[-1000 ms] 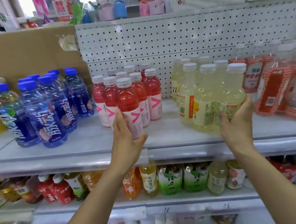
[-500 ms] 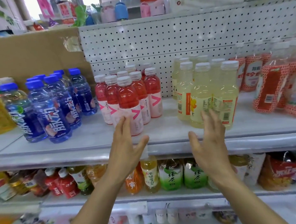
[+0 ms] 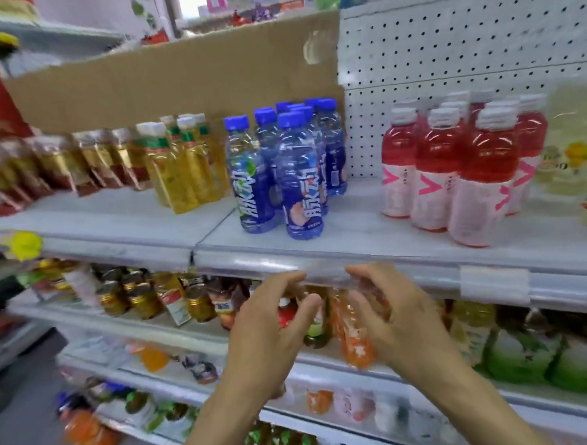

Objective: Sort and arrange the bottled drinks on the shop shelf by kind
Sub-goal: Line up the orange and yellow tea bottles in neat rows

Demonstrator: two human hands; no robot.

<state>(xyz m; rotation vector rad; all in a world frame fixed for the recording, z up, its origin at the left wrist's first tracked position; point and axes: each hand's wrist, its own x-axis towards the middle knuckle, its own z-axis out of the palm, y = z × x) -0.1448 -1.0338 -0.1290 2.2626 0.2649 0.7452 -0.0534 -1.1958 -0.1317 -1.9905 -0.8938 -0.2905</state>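
Shop shelving fills the view, white tiers packed with drinks; in front of the rail (image 3: 321,266) of the upper shelf (image 3: 370,225) two bare hands hover side by side, palms turned toward each other. On the left hand (image 3: 267,332) the fingers (image 3: 288,285) are loosely curled and slightly spread, thumb pointing into the gap; the right hand (image 3: 397,322) mirrors it, fingers (image 3: 366,279) bent inward; as far as the blur allows, neither clasps anything, and the gap between them is narrow. Behind that gap, on the lower shelf (image 3: 155,328), an orange bottle (image 3: 358,348) stands just beside the right fingers; whether they touch it I cannot tell. Green-labelled bottles (image 3: 530,356) sit to its right, jars (image 3: 143,298) to its left. Above, on the upper shelf, the drinks stand upright in clusters by kind: blue bottles (image 3: 298,184) near the middle; red bottles (image 3: 480,178) well apart to their right; pale bottles (image 3: 574,160) at the right edge, blurred; yellow bottles (image 3: 180,170) just left of the blue; amber bottles (image 3: 61,163) further left. Behind them rise a cardboard sheet (image 3: 175,78) and a white pegboard (image 3: 446,44); a yellow tag (image 3: 26,245) hangs on the rail far left.
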